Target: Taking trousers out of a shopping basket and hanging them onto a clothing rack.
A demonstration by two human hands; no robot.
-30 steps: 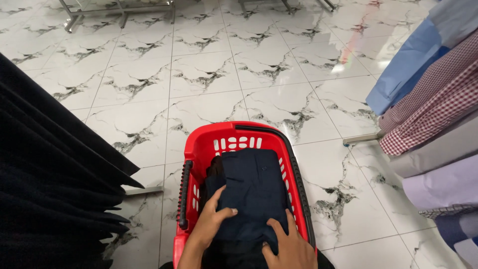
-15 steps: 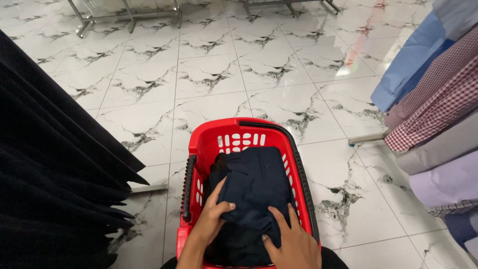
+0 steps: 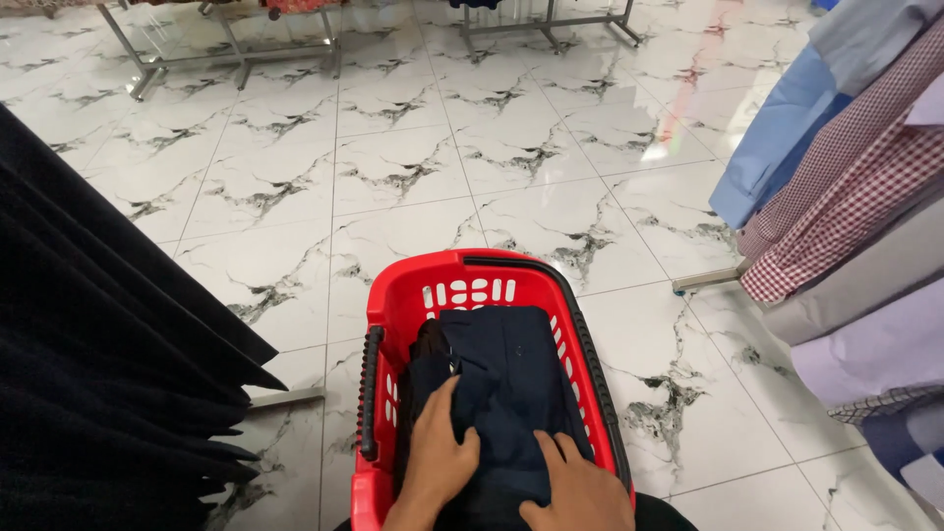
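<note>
A red plastic shopping basket (image 3: pixel 470 271) with black handles stands on the marble floor just in front of me. Folded dark navy clothes (image 3: pixel 501 379) fill it. My left hand (image 3: pixel 435 470) lies on the near left part of the pile, its thumb and fingers curled onto the fabric. Flat on the near right part of the same pile rests my right hand (image 3: pixel 575 490), fingers spread.
Black garments (image 3: pixel 98 374) hang on a rail close at my left. Blue, checked red, grey and lilac shirts (image 3: pixel 846 206) hang at the right. Metal rack legs (image 3: pixel 226 49) stand at the far end of the white marble floor (image 3: pixel 413 167).
My view has tilted a little, so the basket sits slightly higher in frame. Both hands have stayed pressed on the navy clothes, shifting only slightly.
</note>
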